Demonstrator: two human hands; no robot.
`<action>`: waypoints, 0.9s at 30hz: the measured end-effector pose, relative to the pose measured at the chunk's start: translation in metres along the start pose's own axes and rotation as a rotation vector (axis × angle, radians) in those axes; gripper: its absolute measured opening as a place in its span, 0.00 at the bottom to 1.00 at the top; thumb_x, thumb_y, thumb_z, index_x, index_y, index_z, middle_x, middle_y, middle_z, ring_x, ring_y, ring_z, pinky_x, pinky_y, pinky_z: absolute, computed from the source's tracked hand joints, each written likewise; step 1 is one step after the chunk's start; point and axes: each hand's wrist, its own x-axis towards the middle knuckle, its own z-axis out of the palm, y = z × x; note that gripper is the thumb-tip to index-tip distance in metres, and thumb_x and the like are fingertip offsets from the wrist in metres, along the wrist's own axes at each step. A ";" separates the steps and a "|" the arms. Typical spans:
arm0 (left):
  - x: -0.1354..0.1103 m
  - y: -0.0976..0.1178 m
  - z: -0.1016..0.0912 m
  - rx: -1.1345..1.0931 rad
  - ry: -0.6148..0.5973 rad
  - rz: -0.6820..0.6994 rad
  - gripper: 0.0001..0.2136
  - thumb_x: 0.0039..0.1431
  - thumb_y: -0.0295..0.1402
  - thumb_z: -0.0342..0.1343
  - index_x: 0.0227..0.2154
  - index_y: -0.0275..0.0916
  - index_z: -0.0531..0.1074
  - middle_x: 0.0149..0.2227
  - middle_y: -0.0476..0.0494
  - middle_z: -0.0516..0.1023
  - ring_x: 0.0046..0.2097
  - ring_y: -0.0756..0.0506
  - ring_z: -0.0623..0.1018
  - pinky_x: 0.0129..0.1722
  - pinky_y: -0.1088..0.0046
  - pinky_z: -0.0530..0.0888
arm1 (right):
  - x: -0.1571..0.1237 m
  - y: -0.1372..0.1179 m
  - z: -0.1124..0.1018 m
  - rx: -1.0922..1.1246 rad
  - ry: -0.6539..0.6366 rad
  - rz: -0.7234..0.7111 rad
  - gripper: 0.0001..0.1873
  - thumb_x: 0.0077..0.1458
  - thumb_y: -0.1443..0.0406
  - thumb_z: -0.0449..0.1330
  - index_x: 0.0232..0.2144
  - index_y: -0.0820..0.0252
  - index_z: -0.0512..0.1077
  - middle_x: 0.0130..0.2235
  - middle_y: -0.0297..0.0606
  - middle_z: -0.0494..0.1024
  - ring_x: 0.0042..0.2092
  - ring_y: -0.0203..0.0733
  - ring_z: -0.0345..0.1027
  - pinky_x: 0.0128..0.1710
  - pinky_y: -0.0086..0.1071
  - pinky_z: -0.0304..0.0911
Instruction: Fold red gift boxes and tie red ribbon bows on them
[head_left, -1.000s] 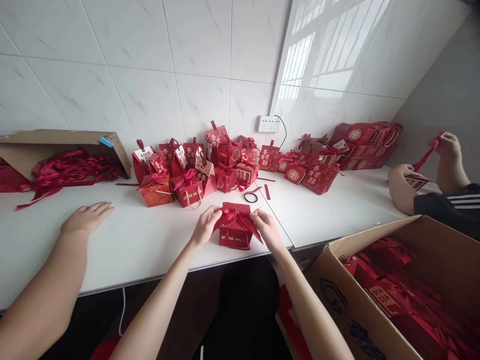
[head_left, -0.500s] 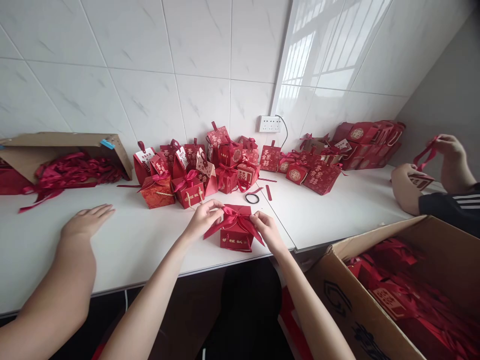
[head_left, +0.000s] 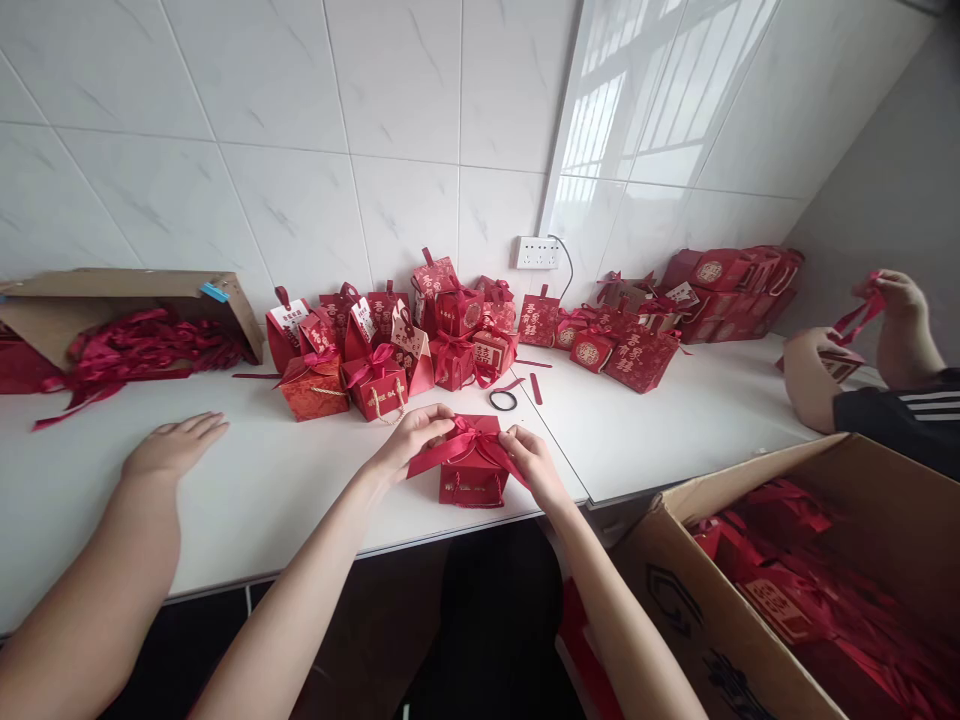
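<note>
A small red gift box (head_left: 474, 482) with a rope handle on its front stands near the table's front edge. Across its top lies a red ribbon (head_left: 475, 433), tied in a bow. My left hand (head_left: 418, 437) pinches the bow's left side between thumb and fingers. On the opposite side, my right hand (head_left: 529, 458) pinches the ribbon's right side. Both hands stay just beside the box, and the ribbon's tails hang down past them. Behind the box lie a black ring (head_left: 503, 400) and a short dark red strip (head_left: 535, 388).
Several finished red boxes (head_left: 375, 390) stand along the tiled wall. An open carton of ribbons (head_left: 247, 320) lies at left; a large carton (head_left: 652, 560) of red boxes is at right. Another person's hand (head_left: 176, 445) rests at left; a co-worker's hands (head_left: 900, 300) handle ribbon at right.
The bow's loops look slightly fuller and the box is turned or tilted a little, its gold lettering less visible. My hands keep their pinch on the ribbon. The view has shifted slightly.
</note>
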 end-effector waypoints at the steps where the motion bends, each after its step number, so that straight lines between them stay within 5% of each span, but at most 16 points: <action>1: -0.001 0.000 0.000 -0.020 -0.005 -0.014 0.15 0.41 0.37 0.64 0.29 0.36 0.65 0.22 0.55 0.69 0.18 0.57 0.64 0.16 0.82 0.55 | 0.000 0.001 0.000 0.002 -0.001 0.000 0.22 0.45 0.49 0.60 0.20 0.58 0.58 0.20 0.26 0.59 0.22 0.29 0.49 0.24 0.27 0.44; 13: 0.000 -0.006 -0.003 -0.114 -0.021 -0.018 0.17 0.41 0.39 0.64 0.30 0.37 0.64 0.18 0.58 0.64 0.13 0.61 0.52 0.12 0.82 0.43 | -0.006 -0.007 0.005 0.011 -0.045 -0.001 0.21 0.45 0.51 0.61 0.19 0.58 0.58 0.20 0.25 0.59 0.23 0.30 0.49 0.25 0.27 0.47; 19: -0.013 -0.001 -0.009 0.031 0.003 -0.030 0.13 0.45 0.37 0.62 0.30 0.37 0.66 0.21 0.56 0.63 0.17 0.58 0.60 0.15 0.83 0.52 | -0.011 -0.016 0.006 -0.031 -0.108 0.006 0.20 0.47 0.52 0.60 0.19 0.58 0.58 0.20 0.26 0.59 0.24 0.31 0.52 0.28 0.28 0.51; 24: -0.023 0.002 -0.013 0.216 0.016 -0.024 0.12 0.46 0.38 0.60 0.30 0.37 0.66 0.22 0.55 0.64 0.17 0.58 0.59 0.14 0.82 0.50 | -0.012 -0.026 0.001 -0.090 -0.178 0.021 0.18 0.48 0.54 0.59 0.19 0.59 0.59 0.21 0.27 0.60 0.25 0.31 0.53 0.30 0.29 0.52; 27: -0.028 0.000 -0.012 0.290 0.062 0.051 0.12 0.46 0.38 0.60 0.30 0.36 0.67 0.27 0.52 0.68 0.23 0.55 0.66 0.19 0.81 0.59 | -0.012 -0.030 -0.002 -0.116 -0.194 0.069 0.18 0.47 0.55 0.58 0.18 0.59 0.58 0.21 0.27 0.60 0.25 0.31 0.53 0.31 0.30 0.52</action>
